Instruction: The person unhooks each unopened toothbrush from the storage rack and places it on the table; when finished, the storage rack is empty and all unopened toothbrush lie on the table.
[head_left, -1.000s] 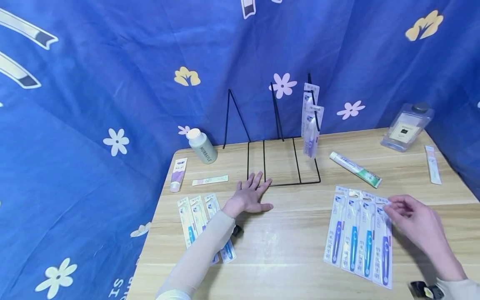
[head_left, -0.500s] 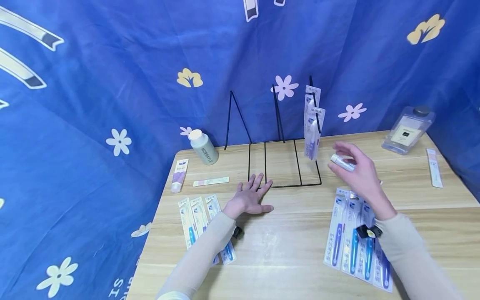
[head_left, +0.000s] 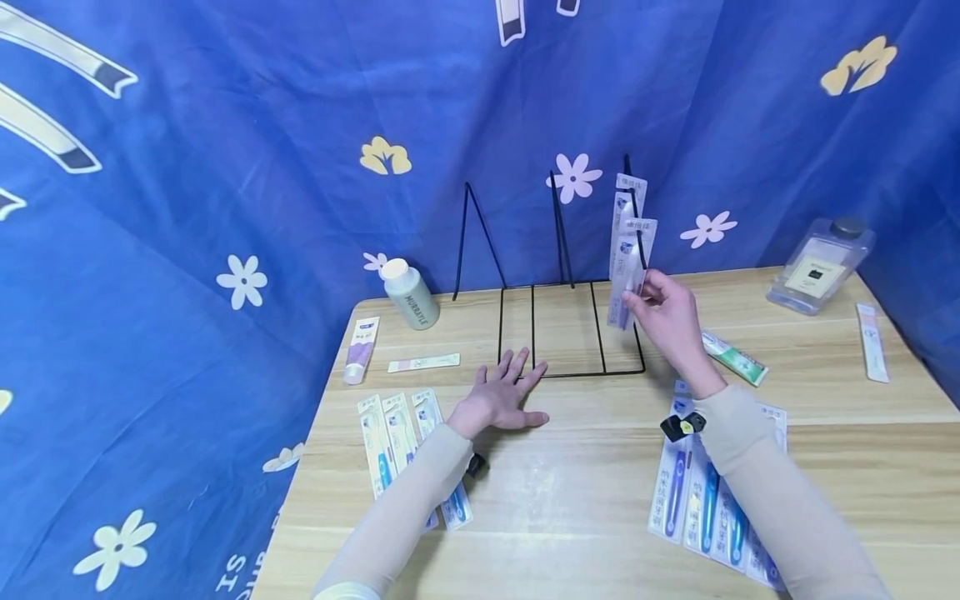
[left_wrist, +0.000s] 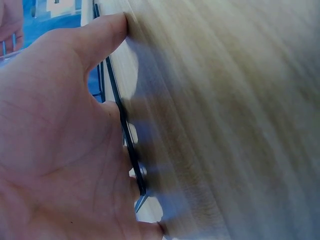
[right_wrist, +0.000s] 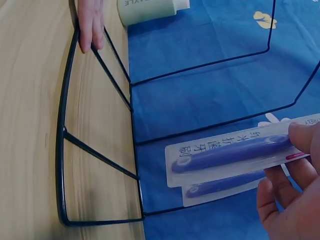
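A black wire rack (head_left: 597, 327) stands against the blue cloth. Two packaged toothbrushes hang at its right arm: a front pack (head_left: 628, 267) and one behind it (head_left: 622, 218). My right hand (head_left: 667, 321) pinches the lower part of the front pack between thumb and fingers. In the right wrist view the purple-handled toothbrush (right_wrist: 230, 152) shows through its clear blister, above the rear pack (right_wrist: 225, 184). With its fingers spread, my left hand (head_left: 498, 400) rests on the rack's front bar; its palm (left_wrist: 60, 150) fills much of the left wrist view.
More packaged toothbrushes lie in a right group (head_left: 678, 475) and a left group (head_left: 372, 425). A toothpaste tube (head_left: 738, 360) lies right of the rack. Around the edges are a green-grey bottle (head_left: 411, 298), a purple-white tube (head_left: 362, 350), slim packets (head_left: 423, 362) and a clear bottle (head_left: 817, 267).
My right hand has moved from the right toothbrush packs, over the toothpaste tube, to the rack, and now pinches the front hanging pack. My left hand has stayed in place.
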